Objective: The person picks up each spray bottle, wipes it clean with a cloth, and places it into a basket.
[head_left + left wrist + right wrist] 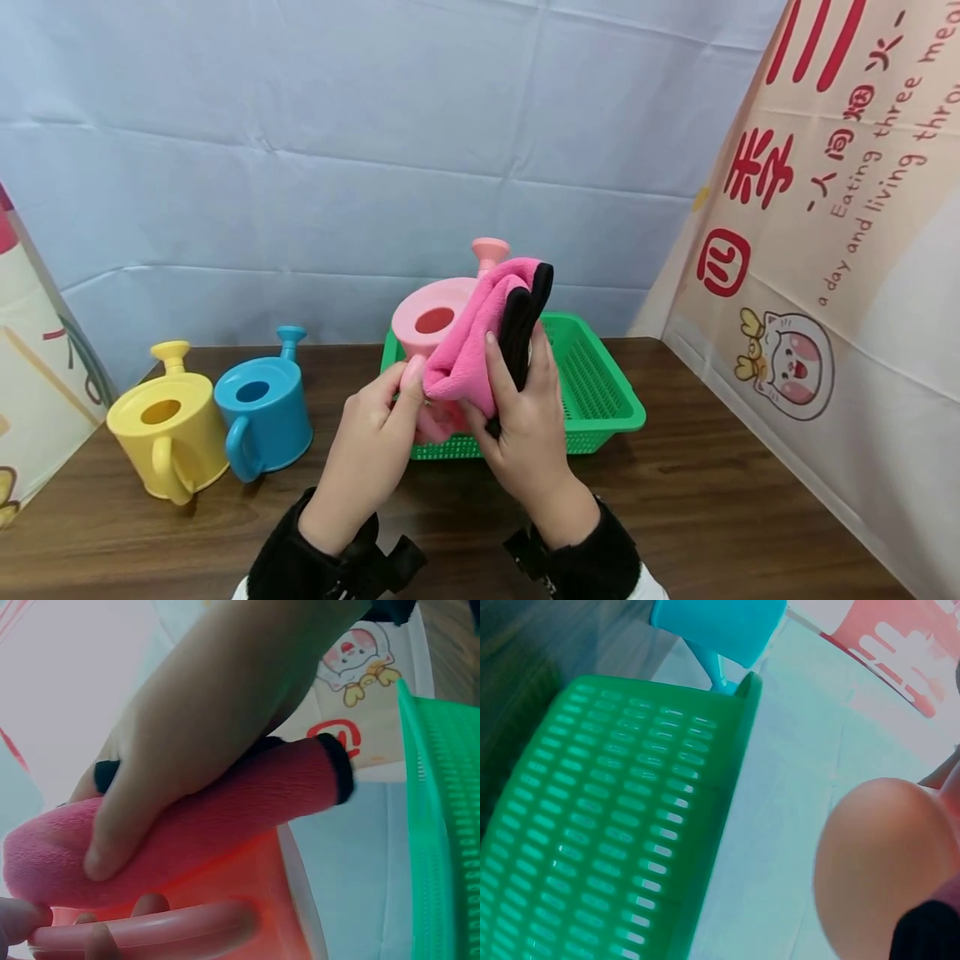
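Note:
My left hand (377, 446) grips the handle of a pink watering can (411, 310), its fingers curled round it. The can is held up over the front of the green basket, its spout pointing up and away. A folded pink cloth with black edging (480, 346) is in my right hand (528, 425), against the can's side. In the left wrist view the right thumb presses on the cloth (247, 806), just above the can's handle (157, 930). The cloth hides much of the can in the head view. In the right wrist view, only the cloth's black edging (928, 934) shows clearly.
A green perforated basket (613, 398) stands on the dark wooden table (697, 492) behind the hands. To the left stand a yellow watering can (176, 442) and a blue watering can (281, 417). A pale cloth backdrop (300, 167) hangs behind, with a printed cloth (840, 275) on the right.

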The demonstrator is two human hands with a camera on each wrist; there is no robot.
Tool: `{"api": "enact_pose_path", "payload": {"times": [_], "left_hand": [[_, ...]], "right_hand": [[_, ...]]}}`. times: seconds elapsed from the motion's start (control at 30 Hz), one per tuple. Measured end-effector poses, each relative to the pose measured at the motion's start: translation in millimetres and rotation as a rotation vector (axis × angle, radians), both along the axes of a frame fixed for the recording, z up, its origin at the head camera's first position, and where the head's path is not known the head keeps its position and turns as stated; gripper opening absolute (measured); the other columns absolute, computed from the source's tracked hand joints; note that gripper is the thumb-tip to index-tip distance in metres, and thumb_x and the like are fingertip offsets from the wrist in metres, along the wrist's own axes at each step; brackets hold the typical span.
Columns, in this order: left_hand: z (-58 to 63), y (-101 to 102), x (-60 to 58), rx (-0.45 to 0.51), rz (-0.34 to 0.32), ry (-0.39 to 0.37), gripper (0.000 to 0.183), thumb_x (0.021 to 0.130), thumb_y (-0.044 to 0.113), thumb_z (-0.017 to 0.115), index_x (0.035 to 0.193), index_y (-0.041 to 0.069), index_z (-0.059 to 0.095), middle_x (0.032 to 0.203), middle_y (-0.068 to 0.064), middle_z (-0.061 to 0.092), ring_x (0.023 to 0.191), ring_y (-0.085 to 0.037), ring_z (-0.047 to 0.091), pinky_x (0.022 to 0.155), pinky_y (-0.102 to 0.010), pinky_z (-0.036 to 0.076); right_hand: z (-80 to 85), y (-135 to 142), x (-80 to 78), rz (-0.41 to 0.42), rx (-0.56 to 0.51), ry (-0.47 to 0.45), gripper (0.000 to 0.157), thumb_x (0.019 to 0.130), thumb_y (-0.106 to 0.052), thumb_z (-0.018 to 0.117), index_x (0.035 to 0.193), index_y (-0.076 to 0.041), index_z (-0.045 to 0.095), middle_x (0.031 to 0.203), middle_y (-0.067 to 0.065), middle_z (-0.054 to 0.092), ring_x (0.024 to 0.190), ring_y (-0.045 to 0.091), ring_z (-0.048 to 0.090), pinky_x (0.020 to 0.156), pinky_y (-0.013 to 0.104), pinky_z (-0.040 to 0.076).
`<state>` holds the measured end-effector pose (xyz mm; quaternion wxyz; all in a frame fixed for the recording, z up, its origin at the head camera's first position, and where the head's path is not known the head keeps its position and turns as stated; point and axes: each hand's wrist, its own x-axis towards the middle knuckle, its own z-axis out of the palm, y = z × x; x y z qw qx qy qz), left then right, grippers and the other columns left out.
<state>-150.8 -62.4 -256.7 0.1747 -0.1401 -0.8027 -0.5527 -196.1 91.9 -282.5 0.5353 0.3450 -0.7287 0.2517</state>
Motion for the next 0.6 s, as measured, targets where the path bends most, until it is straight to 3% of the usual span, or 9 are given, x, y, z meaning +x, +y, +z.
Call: {"api": "enact_pose_path", "payload": {"times": [0.2, 0.37, 0.6], "left_hand": [[4.3, -9.4, 1.0, 0.057, -0.018, 0.06, 0.03, 0.088, 0.039, 0.038, 0.083, 0.014, 0.053, 0.065, 0.001, 0.056, 0.06, -0.013, 0.052, 0.057, -0.03, 0.046], [5.6, -12.7, 1.6, 0.091, 0.005, 0.072, 0.029, 0.088, 0.038, 0.038, 0.084, 0.014, 0.052, 0.065, 0.0, 0.056, 0.06, -0.014, 0.052, 0.057, -0.031, 0.046], [2.3, -6.9, 1.5, -0.003, 0.032, 0.086, 0.027, 0.088, 0.04, 0.039, 0.083, 0.015, 0.049, 0.065, 0.002, 0.051, 0.059, -0.013, 0.05, 0.055, -0.029, 0.044]], "right_hand": [[-8.6, -1.8, -3.6, 0.006, 0.033, -0.038, 0.058, 0.083, -0.04, 0.047, 0.133, -0.018, 0.028, 0.133, 0.024, 0.016, 0.119, 0.038, 0.02, 0.086, 0.052, 0.03], [-11.3, -0.9, -7.6, 0.032, 0.059, -0.059, 0.057, 0.083, -0.041, 0.046, 0.133, -0.021, 0.027, 0.134, 0.023, 0.016, 0.119, 0.037, 0.021, 0.083, 0.051, 0.034], [-6.7, 4.0, -10.7, 0.08, 0.006, -0.017, 0.059, 0.081, -0.037, 0.051, 0.133, -0.018, 0.028, 0.132, 0.025, 0.019, 0.117, 0.037, 0.025, 0.084, 0.048, 0.034]]}}
